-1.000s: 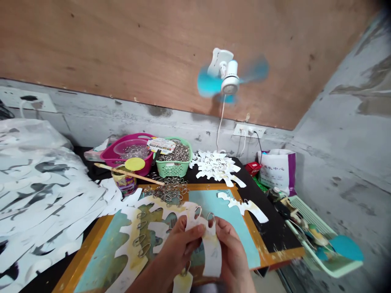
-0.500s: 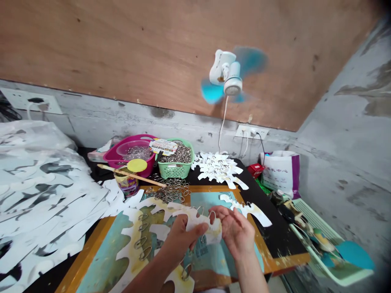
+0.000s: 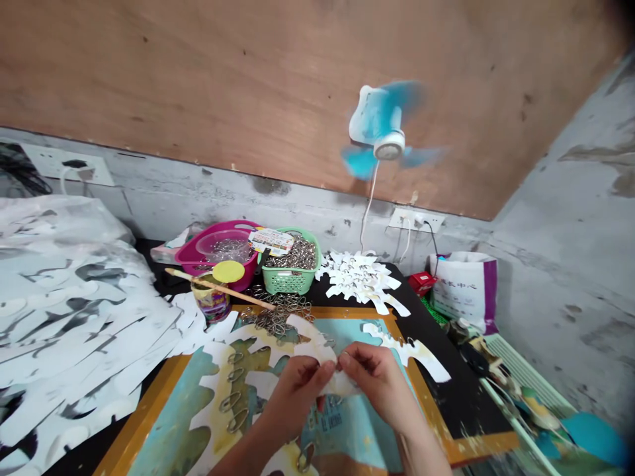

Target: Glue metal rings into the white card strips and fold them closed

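Note:
Over the board, my left hand point(image 3: 303, 390) pinches a white scalloped cut-out piece point(image 3: 310, 337) with yellowish smears between thumb and fingers. My right hand point(image 3: 373, 378) is closed at the same piece, thumb and fingertips pressed on its right edge close to the left thumb. Whether a metal ring sits between those fingertips is hidden. Below and left lie more white scalloped strips point(image 3: 211, 418) with oval metal rings point(image 3: 230, 401) on them. Loose metal rings point(image 3: 282, 315) form a heap beyond my hands.
A can point(image 3: 213, 304) with a wooden stick point(image 3: 238, 295) across it stands left of the rings. Behind are a pink basket point(image 3: 183, 254) and a green basket point(image 3: 288, 283). White cut-outs point(image 3: 89, 311) pile up at left. A fan point(image 3: 389, 142) spins on the wall.
My right hand has gone from loosely spread fingers beside a ring to a pinch at the piece's edge. The piece has turned, its far end now pointing up and left.

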Demonstrator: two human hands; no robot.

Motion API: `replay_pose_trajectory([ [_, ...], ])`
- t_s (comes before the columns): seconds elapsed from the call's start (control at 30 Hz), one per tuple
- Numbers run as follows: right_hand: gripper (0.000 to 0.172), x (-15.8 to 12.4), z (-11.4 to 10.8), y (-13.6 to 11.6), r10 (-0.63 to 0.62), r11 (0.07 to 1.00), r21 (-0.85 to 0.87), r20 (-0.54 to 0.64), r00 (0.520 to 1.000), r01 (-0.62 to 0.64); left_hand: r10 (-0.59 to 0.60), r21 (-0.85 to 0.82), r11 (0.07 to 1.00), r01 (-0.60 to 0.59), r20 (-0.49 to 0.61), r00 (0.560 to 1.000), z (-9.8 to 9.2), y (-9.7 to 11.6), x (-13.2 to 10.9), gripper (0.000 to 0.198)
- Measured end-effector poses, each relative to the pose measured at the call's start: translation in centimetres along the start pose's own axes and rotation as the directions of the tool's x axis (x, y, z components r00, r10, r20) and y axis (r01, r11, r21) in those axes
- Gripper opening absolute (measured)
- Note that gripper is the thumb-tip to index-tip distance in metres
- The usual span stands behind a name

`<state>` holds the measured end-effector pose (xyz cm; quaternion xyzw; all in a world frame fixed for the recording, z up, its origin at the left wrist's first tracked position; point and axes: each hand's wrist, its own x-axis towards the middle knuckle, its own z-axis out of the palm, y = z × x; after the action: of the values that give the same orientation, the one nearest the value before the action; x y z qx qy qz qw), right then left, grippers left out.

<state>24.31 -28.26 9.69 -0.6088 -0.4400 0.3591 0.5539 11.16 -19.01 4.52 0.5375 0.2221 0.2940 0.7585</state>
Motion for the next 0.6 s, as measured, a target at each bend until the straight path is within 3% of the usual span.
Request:
replay_pose_trajectory([
  [0.07, 0.04, -0.1, 0.7, 0.7, 0.034, 0.989, 0.146, -0.03, 0.999, -0.03, -0.003, -0.018, 1.0, 0.003, -0.019, 1.0, 0.4, -0.3, -0.2, 0.056],
  [0.17, 0.041, 0.1, 2.0, 1.6, 0.104, 0.931, 0.359, -0.089, 0.991, -0.065, 0.025, -0.137, 0.99, -0.045, -0.144, 0.989, 1.0, -1.3, -0.7, 0.057],
  [0.3, 0.04, 0.3, 3.3, 2.3, 0.16, 0.88, 0.468, -0.131, 0.978, -0.082, 0.03, -0.157, 0.985, -0.07, -0.244, 0.969, 1.3, -2.2, -1.2, 0.057],
  [0.4, 0.039, 0.4, 2.7, 2.6, 0.148, 0.897, 0.432, -0.083, 0.985, -0.098, 0.074, -0.085, 0.991, -0.102, -0.286, 0.955, 1.2, -1.8, -1.3, 0.059],
  [0.53, 0.039, 1.1, 0.8, 2.3, 0.026, 0.974, 0.221, 0.083, 0.996, -0.044, 0.101, 0.104, 0.991, -0.085, -0.156, 0.983, 0.7, -1.6, -1.2, 0.057],
  [0.6, 0.035, 1.5, 0.1, 1.8, -0.014, 0.996, 0.086, 0.15, 0.989, 0.001, 0.079, 0.138, 0.989, -0.058, -0.149, 0.986, 0.5, -1.9, -1.2, 0.049],
])
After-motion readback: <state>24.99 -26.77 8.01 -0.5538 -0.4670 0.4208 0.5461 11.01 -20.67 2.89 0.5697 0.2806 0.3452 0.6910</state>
